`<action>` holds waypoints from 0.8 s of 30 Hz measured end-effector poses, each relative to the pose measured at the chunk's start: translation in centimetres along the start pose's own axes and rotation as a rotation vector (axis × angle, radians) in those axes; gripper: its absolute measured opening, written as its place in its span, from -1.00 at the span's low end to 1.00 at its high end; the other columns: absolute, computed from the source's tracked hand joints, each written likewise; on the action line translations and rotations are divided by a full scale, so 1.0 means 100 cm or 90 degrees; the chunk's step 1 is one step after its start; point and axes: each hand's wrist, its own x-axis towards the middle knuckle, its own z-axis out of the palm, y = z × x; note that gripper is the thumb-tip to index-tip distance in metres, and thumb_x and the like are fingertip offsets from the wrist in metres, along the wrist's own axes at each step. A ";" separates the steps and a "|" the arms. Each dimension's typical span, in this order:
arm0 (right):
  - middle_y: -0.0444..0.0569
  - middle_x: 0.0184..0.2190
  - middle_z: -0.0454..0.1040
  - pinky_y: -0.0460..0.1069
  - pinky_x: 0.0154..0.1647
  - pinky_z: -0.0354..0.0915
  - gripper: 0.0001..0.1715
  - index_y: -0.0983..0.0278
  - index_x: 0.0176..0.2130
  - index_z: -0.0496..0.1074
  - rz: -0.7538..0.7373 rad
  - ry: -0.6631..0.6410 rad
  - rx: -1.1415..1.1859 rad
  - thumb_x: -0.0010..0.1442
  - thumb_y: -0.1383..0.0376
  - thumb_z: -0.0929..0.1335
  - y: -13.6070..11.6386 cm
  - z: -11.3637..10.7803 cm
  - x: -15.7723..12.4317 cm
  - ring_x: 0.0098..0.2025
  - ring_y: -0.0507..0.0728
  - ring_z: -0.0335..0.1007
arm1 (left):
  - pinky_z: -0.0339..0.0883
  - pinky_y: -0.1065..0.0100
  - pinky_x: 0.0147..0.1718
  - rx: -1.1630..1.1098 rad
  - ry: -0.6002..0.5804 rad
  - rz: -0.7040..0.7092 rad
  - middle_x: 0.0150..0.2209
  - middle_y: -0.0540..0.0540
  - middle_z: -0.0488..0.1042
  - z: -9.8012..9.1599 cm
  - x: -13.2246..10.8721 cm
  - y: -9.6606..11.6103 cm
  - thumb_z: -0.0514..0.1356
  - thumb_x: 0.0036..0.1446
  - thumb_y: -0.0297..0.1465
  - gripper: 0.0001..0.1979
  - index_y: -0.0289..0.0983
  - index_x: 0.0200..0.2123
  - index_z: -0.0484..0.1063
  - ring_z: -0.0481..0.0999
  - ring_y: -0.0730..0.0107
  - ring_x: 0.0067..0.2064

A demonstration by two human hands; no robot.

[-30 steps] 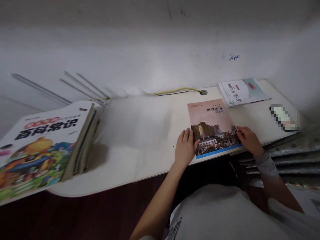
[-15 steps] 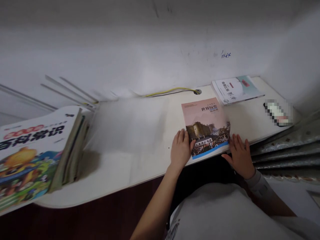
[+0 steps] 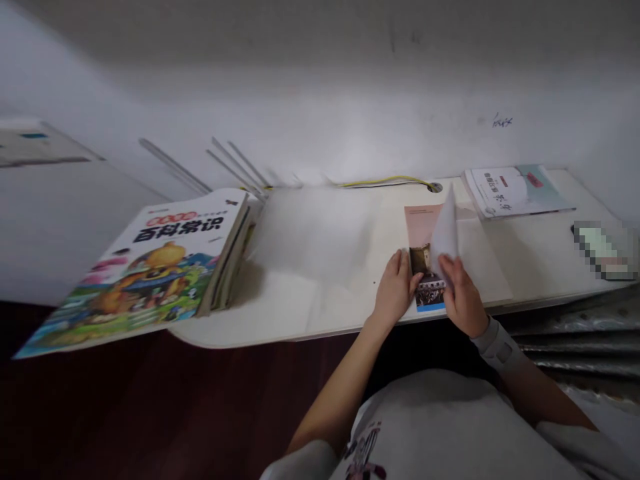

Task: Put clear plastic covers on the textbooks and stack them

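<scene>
A pink history book (image 3: 419, 227) with a castle picture lies on the white desk (image 3: 325, 293) in front of me. Its front cover (image 3: 445, 233) stands lifted, white inside face showing, swung over toward the left. My right hand (image 3: 463, 300) is closed on the cover's lower edge. My left hand (image 3: 395, 293) lies flat with fingers stretched on the desk, its fingertips on the book's left edge near the spine.
A stack of books topped by a colourful cartoon volume (image 3: 160, 267) overhangs the desk's left end. A white and teal booklet (image 3: 515, 190) lies at the back right, a phone (image 3: 603, 247) at the right edge. A yellow cable (image 3: 385, 181) runs along the wall.
The right hand slid off the desk edge, took the cover's lower edge and raised it; the book was lying closed before. The left hand stayed at the spine side. The view shifted left.
</scene>
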 end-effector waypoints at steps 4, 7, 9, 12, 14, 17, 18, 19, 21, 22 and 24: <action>0.08 0.16 0.35 0.20 0.29 0.09 -0.36 0.32 0.27 0.11 -0.252 -0.158 -0.028 0.23 0.53 0.10 -0.013 0.003 0.009 0.26 0.15 0.13 | 0.15 -0.02 0.17 0.020 0.030 -0.035 0.22 -0.39 0.23 -0.021 -0.017 -0.021 0.07 0.18 -0.42 -0.50 -0.39 0.19 0.19 0.19 0.00 0.26; 0.13 0.10 0.40 0.22 0.25 0.14 -0.52 0.36 0.10 0.35 -0.329 -0.218 -0.090 0.23 0.52 0.16 -0.019 0.012 0.017 0.20 0.19 0.23 | 0.12 -0.11 0.16 0.085 0.065 -0.136 0.19 -0.37 0.28 -0.028 -0.035 -0.040 0.03 0.20 -0.42 -0.58 -0.37 0.13 0.27 0.19 -0.06 0.26; 0.15 0.07 0.43 0.21 0.23 0.17 -0.59 0.37 0.03 0.41 -0.350 -0.232 -0.144 0.24 0.49 0.19 -0.023 0.018 0.022 0.16 0.20 0.28 | 0.13 -0.12 0.15 0.102 0.068 -0.181 0.19 -0.43 0.26 -0.027 -0.045 -0.051 0.06 0.20 -0.35 -0.56 -0.43 0.12 0.27 0.17 -0.13 0.26; 0.15 0.06 0.44 0.20 0.22 0.17 -0.64 0.39 -0.01 0.44 -0.373 -0.241 -0.199 0.25 0.47 0.22 -0.030 0.025 0.026 0.15 0.23 0.30 | 0.19 -0.05 0.13 0.075 0.058 -0.186 0.18 -0.47 0.26 -0.021 -0.053 -0.062 0.06 0.22 -0.32 -0.53 -0.48 0.12 0.26 0.21 -0.08 0.24; 0.18 0.05 0.44 0.22 0.22 0.16 -0.65 0.41 -0.02 0.44 -0.381 -0.249 -0.201 0.25 0.47 0.23 -0.034 0.027 0.028 0.14 0.24 0.30 | 0.20 0.01 0.14 0.055 0.065 -0.186 0.18 -0.42 0.28 -0.018 -0.055 -0.066 0.01 0.24 -0.40 -0.58 -0.46 0.12 0.26 0.24 0.02 0.24; 0.20 0.04 0.45 0.23 0.22 0.15 -0.65 0.41 -0.03 0.45 -0.375 -0.256 -0.190 0.24 0.49 0.22 -0.040 0.028 0.030 0.14 0.24 0.30 | 0.22 0.07 0.15 0.030 0.079 -0.198 0.16 -0.35 0.33 -0.019 -0.055 -0.068 -0.05 0.25 -0.48 -0.61 -0.41 0.10 0.30 0.28 0.13 0.22; 0.20 0.04 0.44 0.23 0.23 0.14 -0.65 0.42 -0.03 0.45 -0.373 -0.258 -0.189 0.24 0.49 0.22 -0.042 0.029 0.030 0.14 0.24 0.30 | 0.24 0.09 0.15 0.019 0.084 -0.202 0.15 -0.33 0.34 -0.020 -0.055 -0.068 -0.07 0.26 -0.48 -0.62 -0.39 0.09 0.32 0.30 0.15 0.21; 0.21 0.04 0.44 0.23 0.23 0.14 -0.64 0.43 -0.02 0.45 -0.371 -0.259 -0.190 0.24 0.49 0.22 -0.044 0.031 0.031 0.14 0.25 0.30 | 0.26 0.11 0.13 0.006 0.091 -0.205 0.14 -0.31 0.36 -0.022 -0.055 -0.068 -0.08 0.27 -0.47 -0.62 -0.38 0.08 0.33 0.33 0.18 0.19; 0.22 0.05 0.44 0.22 0.23 0.13 -0.64 0.45 -0.01 0.44 -0.367 -0.261 -0.193 0.24 0.49 0.21 -0.048 0.035 0.032 0.14 0.25 0.30 | 0.30 0.16 0.11 -0.019 0.107 -0.210 0.13 -0.28 0.38 -0.027 -0.055 -0.066 -0.11 0.29 -0.45 -0.62 -0.35 0.07 0.34 0.36 0.22 0.16; 0.22 0.05 0.43 0.22 0.24 0.12 -0.63 0.44 0.00 0.43 -0.363 -0.261 -0.194 0.24 0.49 0.21 -0.051 0.038 0.032 0.14 0.25 0.30 | 0.31 0.18 0.10 -0.028 0.116 -0.212 0.13 -0.27 0.38 -0.028 -0.055 -0.065 -0.12 0.30 -0.43 -0.62 -0.35 0.06 0.35 0.37 0.23 0.16; 0.20 0.06 0.42 0.20 0.26 0.09 -0.62 0.43 0.01 0.42 -0.359 -0.261 -0.187 0.25 0.48 0.21 -0.059 0.044 0.032 0.15 0.23 0.29 | 0.29 0.17 0.12 -0.041 0.128 -0.208 0.14 -0.28 0.37 -0.029 -0.055 -0.063 -0.12 0.30 -0.41 -0.61 -0.37 0.07 0.34 0.35 0.23 0.17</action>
